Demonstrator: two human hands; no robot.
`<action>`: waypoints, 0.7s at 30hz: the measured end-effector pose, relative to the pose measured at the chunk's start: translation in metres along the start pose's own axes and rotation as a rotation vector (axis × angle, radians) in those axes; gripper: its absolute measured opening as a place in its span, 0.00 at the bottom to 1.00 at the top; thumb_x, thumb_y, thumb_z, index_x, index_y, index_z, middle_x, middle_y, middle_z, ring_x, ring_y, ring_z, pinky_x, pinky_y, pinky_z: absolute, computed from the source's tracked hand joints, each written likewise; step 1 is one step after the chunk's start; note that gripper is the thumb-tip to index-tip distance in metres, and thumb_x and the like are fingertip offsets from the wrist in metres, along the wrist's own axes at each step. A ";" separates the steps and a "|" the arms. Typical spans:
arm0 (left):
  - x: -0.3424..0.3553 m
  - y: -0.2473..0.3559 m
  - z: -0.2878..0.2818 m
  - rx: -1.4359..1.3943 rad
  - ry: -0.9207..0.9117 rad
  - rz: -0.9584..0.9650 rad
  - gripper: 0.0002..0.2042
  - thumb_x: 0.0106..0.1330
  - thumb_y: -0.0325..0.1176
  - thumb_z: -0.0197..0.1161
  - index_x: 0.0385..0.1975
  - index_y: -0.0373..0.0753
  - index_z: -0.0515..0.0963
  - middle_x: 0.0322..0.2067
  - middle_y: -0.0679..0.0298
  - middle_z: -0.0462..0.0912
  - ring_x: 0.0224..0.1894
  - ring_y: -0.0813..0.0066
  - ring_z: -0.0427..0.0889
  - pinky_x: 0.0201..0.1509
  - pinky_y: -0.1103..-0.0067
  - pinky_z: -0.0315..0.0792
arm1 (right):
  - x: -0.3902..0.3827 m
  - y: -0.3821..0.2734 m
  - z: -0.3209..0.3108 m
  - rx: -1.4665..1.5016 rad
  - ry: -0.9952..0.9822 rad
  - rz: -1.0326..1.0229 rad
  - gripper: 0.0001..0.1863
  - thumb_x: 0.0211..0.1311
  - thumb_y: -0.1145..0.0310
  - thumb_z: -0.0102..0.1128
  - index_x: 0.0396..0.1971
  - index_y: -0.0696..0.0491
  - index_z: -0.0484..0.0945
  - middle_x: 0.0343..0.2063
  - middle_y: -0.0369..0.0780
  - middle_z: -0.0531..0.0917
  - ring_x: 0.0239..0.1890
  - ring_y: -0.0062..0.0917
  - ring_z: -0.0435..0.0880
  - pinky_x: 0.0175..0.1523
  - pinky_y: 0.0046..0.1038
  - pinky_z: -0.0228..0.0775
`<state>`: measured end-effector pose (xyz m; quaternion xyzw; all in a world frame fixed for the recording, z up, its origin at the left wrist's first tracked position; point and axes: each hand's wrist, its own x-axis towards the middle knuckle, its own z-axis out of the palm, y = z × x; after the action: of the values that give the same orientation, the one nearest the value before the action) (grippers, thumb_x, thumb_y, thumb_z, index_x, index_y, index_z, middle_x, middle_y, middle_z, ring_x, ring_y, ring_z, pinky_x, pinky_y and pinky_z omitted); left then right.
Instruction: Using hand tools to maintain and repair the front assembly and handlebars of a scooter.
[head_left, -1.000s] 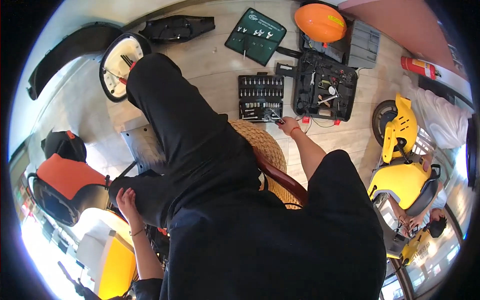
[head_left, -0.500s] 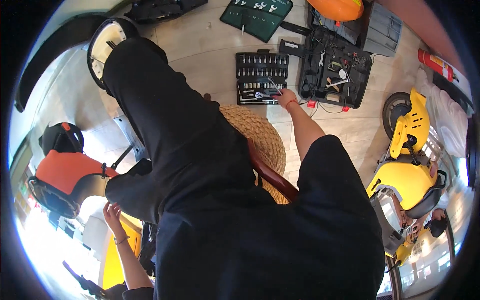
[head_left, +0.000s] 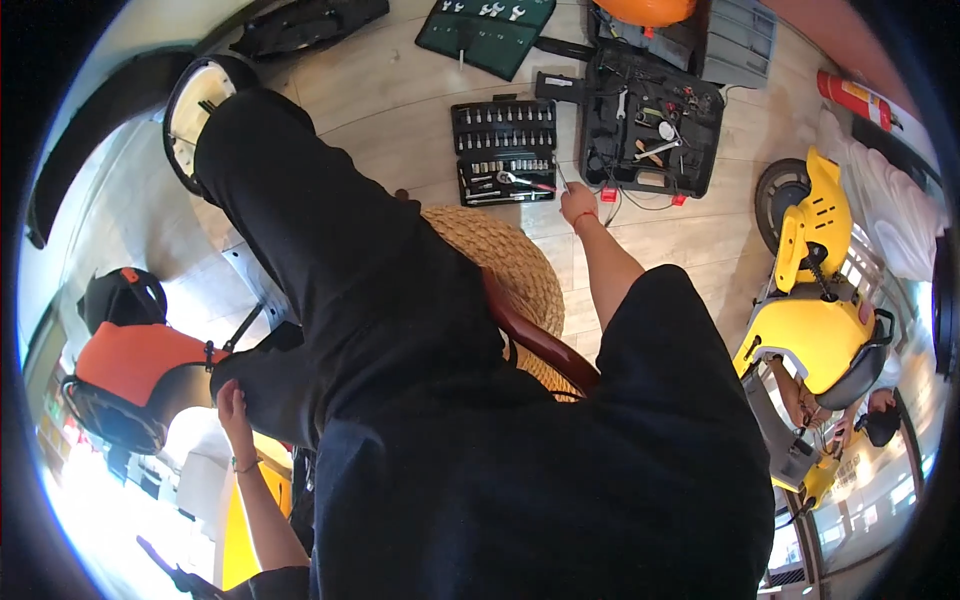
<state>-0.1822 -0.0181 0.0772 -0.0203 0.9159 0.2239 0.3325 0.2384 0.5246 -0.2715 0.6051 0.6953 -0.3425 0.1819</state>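
My right hand (head_left: 577, 203) is closed on a slim metal rod-like tool (head_left: 562, 174); its exact kind is too small to tell. The hand is just right of the lower corner of a black socket set case (head_left: 505, 152). Inside that case sit rows of bits and sockets, and a ratchet (head_left: 510, 179) with a red and dark handle lies across its lower part. Far to the left, my left hand (head_left: 232, 404) rests with fingers extended against my black trouser leg (head_left: 262, 385), with nothing seen in it.
Right of the socket set lies an open black tool case (head_left: 650, 175) with spanners and cables. A green spanner pouch (head_left: 485, 35) is beyond. Near me are a woven stool (head_left: 510, 255), a yellow scooter (head_left: 810, 350) with another person behind it, and an orange-red seat (head_left: 150, 350).
My right hand has drawn the slim tool away from over the socket set, out past its right side. The view has shifted slightly. My left hand stays by my leg.
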 end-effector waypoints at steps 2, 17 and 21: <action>0.009 0.014 0.011 -0.097 -0.051 0.025 0.13 0.68 0.33 0.51 0.50 0.38 0.70 0.45 0.66 0.75 0.42 0.81 0.73 0.43 0.86 0.66 | -0.008 0.005 -0.008 0.066 -0.091 0.072 0.17 0.48 0.65 0.51 0.38 0.54 0.79 0.39 0.50 0.80 0.45 0.42 0.78 0.51 0.35 0.69; 0.002 0.228 0.085 -0.239 -0.124 0.538 0.13 0.68 0.27 0.48 0.49 0.31 0.69 0.46 0.57 0.76 0.44 0.73 0.77 0.51 0.78 0.69 | -0.097 -0.015 -0.023 -0.147 -0.430 -0.111 0.17 0.49 0.71 0.50 0.41 0.53 0.78 0.37 0.49 0.81 0.43 0.40 0.79 0.48 0.33 0.70; 0.028 0.201 0.086 -0.147 -0.174 0.318 0.12 0.68 0.29 0.49 0.48 0.32 0.70 0.44 0.58 0.77 0.41 0.76 0.78 0.48 0.80 0.69 | -0.089 -0.021 -0.013 -0.212 -0.501 -0.081 0.16 0.47 0.72 0.52 0.39 0.53 0.79 0.35 0.47 0.82 0.40 0.38 0.80 0.45 0.31 0.72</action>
<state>-0.1900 0.2021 0.0816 0.1200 0.8564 0.3409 0.3686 0.2380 0.4690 -0.1976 0.4505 0.6844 -0.4137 0.3968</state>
